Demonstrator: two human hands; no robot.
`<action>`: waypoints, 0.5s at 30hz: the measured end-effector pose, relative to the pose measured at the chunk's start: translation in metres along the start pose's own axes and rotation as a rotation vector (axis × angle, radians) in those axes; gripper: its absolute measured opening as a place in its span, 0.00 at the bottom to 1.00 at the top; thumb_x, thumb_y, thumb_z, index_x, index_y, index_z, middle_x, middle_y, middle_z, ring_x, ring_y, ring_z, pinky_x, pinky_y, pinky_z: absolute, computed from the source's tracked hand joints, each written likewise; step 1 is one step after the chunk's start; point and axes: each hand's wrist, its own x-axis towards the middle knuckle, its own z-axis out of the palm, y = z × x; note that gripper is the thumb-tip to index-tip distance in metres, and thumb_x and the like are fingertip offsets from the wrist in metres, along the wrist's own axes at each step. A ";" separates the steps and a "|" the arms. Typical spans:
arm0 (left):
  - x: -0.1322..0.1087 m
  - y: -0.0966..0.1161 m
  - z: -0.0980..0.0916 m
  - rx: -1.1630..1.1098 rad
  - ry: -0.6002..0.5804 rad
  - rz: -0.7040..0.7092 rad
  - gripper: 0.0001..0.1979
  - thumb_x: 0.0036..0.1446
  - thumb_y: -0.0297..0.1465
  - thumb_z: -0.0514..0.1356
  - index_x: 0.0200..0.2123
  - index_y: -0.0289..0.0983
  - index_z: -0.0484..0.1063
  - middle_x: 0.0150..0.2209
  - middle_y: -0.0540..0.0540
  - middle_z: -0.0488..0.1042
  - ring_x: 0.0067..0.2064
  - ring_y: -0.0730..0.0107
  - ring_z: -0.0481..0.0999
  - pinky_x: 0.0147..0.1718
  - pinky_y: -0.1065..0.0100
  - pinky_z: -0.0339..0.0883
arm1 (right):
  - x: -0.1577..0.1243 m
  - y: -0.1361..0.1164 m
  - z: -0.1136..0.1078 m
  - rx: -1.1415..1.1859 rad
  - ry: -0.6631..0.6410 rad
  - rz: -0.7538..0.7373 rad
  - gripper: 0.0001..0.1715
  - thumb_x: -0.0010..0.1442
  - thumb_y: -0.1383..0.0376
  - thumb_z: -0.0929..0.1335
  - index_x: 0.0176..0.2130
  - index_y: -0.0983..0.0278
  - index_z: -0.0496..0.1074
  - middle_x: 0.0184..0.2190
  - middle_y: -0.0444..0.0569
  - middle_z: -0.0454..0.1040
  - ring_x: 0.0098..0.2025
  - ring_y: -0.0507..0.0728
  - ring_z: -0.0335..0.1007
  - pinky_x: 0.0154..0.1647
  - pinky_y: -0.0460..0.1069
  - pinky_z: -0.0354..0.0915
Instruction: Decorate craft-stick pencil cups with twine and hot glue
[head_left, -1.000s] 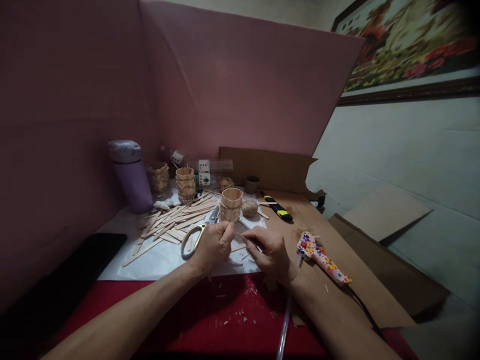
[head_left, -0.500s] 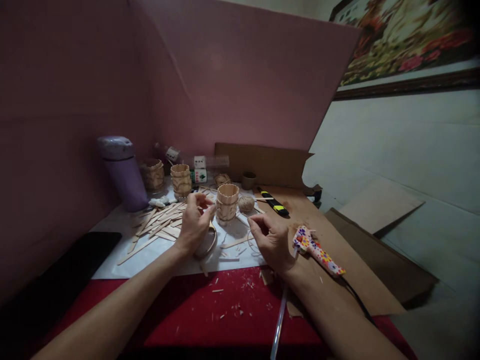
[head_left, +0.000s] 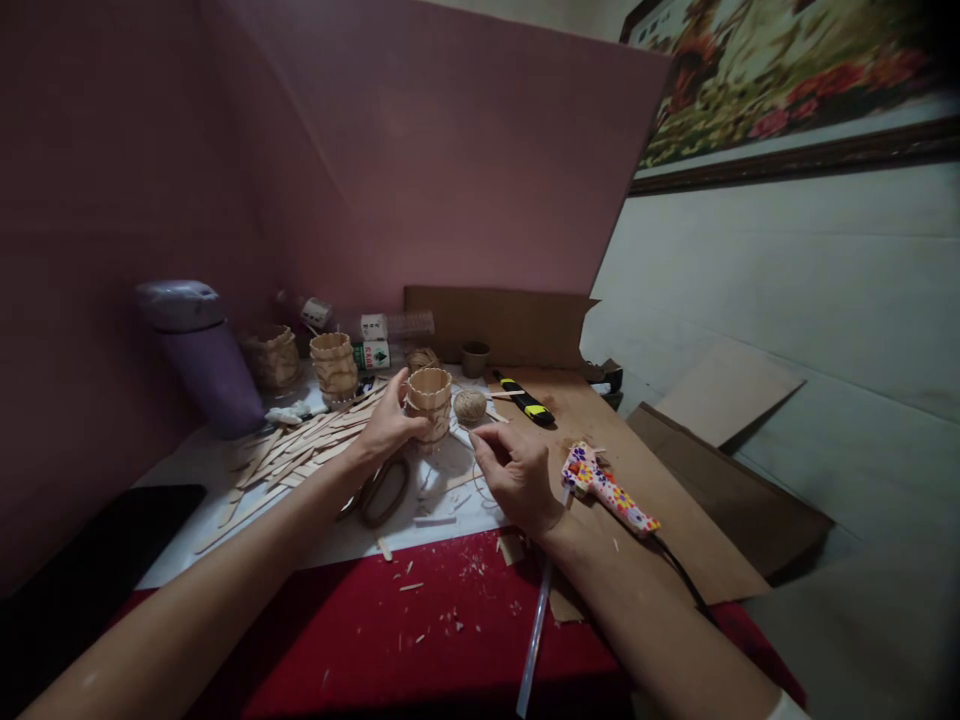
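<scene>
My left hand (head_left: 395, 418) is wrapped round the left side of a small craft-stick cup (head_left: 431, 393), which stands upright and has a scalloped rim. My right hand (head_left: 517, 475), a little to the right and nearer me, is closed in a pinch on a strand of twine; a thin loop of it hangs beside the fingers. Behind that hand lies a ball of twine (head_left: 470, 406). Scissors (head_left: 385, 493) rest under my left wrist, their blades mostly hidden. Loose craft sticks (head_left: 300, 452) are heaped to the left of my left hand.
Two more stick cups (head_left: 334, 366) (head_left: 271, 357) and a purple bottle (head_left: 206, 365) stand at back left. A yellow-black utility knife (head_left: 525, 398) and a flowered glue gun (head_left: 611, 490) lie on cardboard at right. A clear glue stick (head_left: 534, 640) extends over the red cloth (head_left: 352, 640).
My left hand has moved from beside the cup to close round it, uncovering more of the scissors. My right hand keeps its pinch. The whole view has shifted, so things appear further left.
</scene>
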 end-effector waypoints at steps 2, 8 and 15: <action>0.001 0.001 0.001 -0.027 -0.031 0.028 0.42 0.30 0.26 0.69 0.55 0.33 0.67 0.53 0.38 0.74 0.53 0.52 0.74 0.53 0.57 0.66 | 0.000 0.001 0.000 0.005 -0.001 -0.001 0.07 0.62 0.69 0.67 0.32 0.63 0.75 0.23 0.45 0.74 0.22 0.51 0.66 0.24 0.46 0.61; -0.001 0.017 0.001 -0.206 0.009 -0.014 0.34 0.28 0.28 0.74 0.44 0.32 0.72 0.40 0.44 0.78 0.42 0.60 0.77 0.43 0.62 0.69 | 0.000 0.003 0.000 -0.015 0.025 -0.021 0.08 0.62 0.69 0.67 0.31 0.64 0.74 0.22 0.44 0.73 0.22 0.50 0.65 0.25 0.46 0.60; -0.031 0.059 0.008 -0.521 -0.024 -0.272 0.16 0.41 0.26 0.70 0.36 0.30 0.75 0.30 0.46 0.77 0.29 0.70 0.76 0.30 0.68 0.73 | -0.002 -0.005 -0.002 0.042 0.046 -0.037 0.07 0.64 0.67 0.66 0.35 0.64 0.74 0.25 0.44 0.74 0.23 0.49 0.65 0.24 0.45 0.60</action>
